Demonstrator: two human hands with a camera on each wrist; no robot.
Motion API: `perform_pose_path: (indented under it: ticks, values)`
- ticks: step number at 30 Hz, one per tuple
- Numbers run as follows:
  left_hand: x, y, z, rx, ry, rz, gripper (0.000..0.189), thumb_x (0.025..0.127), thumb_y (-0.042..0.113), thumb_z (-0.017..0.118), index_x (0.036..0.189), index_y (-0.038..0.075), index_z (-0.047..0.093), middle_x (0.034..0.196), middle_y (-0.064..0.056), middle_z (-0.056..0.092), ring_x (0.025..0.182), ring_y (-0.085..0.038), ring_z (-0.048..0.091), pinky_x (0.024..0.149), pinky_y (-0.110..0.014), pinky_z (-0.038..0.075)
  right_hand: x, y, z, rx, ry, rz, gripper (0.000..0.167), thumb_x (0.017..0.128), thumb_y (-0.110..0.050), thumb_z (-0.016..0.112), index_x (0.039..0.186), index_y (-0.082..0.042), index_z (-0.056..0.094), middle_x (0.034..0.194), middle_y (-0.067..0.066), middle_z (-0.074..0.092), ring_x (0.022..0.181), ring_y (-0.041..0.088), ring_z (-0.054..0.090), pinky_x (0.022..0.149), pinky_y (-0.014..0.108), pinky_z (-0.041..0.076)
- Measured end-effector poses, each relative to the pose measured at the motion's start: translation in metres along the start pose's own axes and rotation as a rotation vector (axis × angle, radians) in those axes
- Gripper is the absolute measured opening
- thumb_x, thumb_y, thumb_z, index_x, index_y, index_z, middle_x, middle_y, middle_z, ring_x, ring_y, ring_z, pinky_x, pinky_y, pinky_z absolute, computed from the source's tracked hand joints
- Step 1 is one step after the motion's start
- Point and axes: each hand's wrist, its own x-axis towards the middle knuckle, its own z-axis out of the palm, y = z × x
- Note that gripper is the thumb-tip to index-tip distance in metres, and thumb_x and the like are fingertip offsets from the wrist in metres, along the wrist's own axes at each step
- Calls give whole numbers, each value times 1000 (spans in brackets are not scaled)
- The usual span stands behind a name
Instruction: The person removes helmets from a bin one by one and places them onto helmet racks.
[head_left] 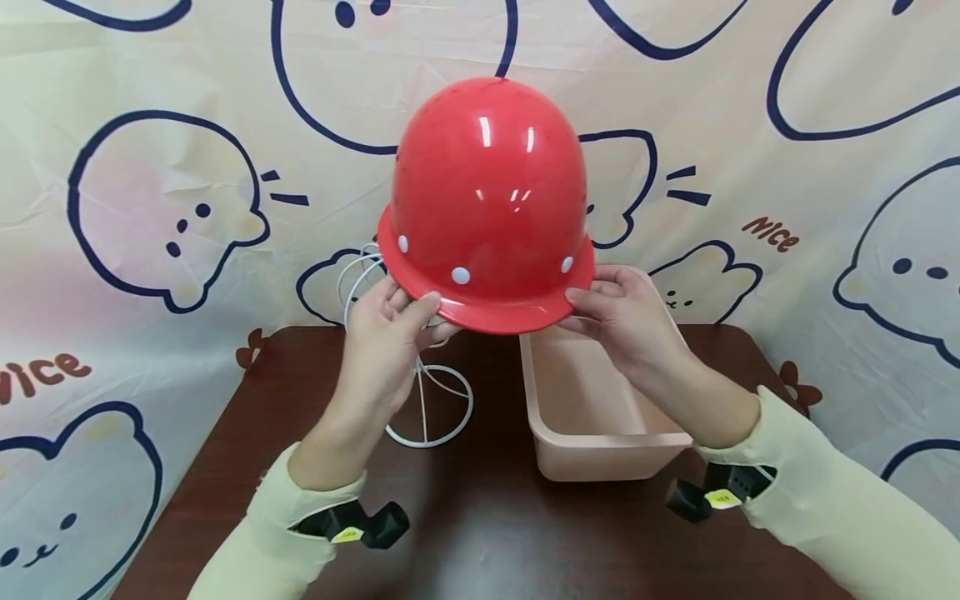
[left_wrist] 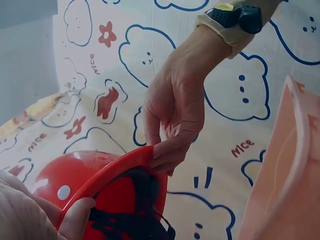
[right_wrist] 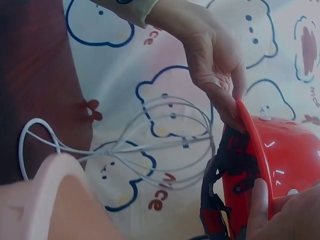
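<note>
A glossy red hard hat point(head_left: 491, 192) with white dots along its base is held up in the air, its brim towards me in the head view. My left hand point(head_left: 386, 325) pinches the brim's left side, thumb on top and fingers underneath. On the brim's right side my right hand point(head_left: 626, 321) grips the same way. The wrist views show the black inner straps point(right_wrist: 237, 165) hanging under the shell. Behind and below the hat, a white wire stand point(right_wrist: 165, 145) with a rounded cage top and ring base stands on the table, partly hidden by the hat and left hand.
A pale pink plastic bin point(head_left: 600, 446) stands on the right of the dark brown table point(head_left: 480, 533), below my right forearm. A cartoon-printed cloth point(head_left: 172, 358) hangs behind and at both sides of the table.
</note>
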Motion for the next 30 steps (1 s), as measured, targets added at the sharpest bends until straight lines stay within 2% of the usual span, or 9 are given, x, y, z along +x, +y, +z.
perform_pose_path:
  ticks: [5,9,14,18,24,30]
  values:
    - [-4,4,-22,39,17,-28,56,102,0,57,154,5,38,141,-12,58,112,-23,70,87,-34,59,7,6,21,-17,2,7,48,100,-6,64,144,-1,46,126,17,67,95,20,75,89,32,58]
    - [-3,9,-33,47,6,-13,58,102,1,58,155,6,37,145,-13,55,116,-23,68,89,-35,57,10,6,34,8,25,15,52,100,-7,63,145,-4,37,132,18,62,97,20,74,89,30,58]
    - [0,18,-38,30,5,26,61,99,4,64,155,6,39,146,-15,54,116,-24,69,88,-36,57,13,1,44,23,34,-42,50,99,-8,65,141,-9,37,131,16,63,99,21,73,89,30,58]
    - [0,25,-42,6,29,31,62,98,6,66,154,4,38,146,-16,54,114,-22,69,88,-35,57,15,-5,52,34,29,-64,49,98,-7,66,139,-9,39,129,15,64,100,23,73,88,31,59]
    - [-2,30,-55,-29,69,16,67,95,9,71,154,3,39,142,-13,56,111,-20,71,87,-34,57,24,-4,71,67,32,-17,45,98,-3,65,136,-6,41,126,17,66,101,26,72,85,31,60]
    - [-5,28,-73,-31,102,-11,70,94,10,73,154,3,39,134,-7,63,105,-18,73,85,-32,57,32,8,86,102,29,22,44,97,0,66,135,-5,43,120,18,66,103,30,73,84,32,60]
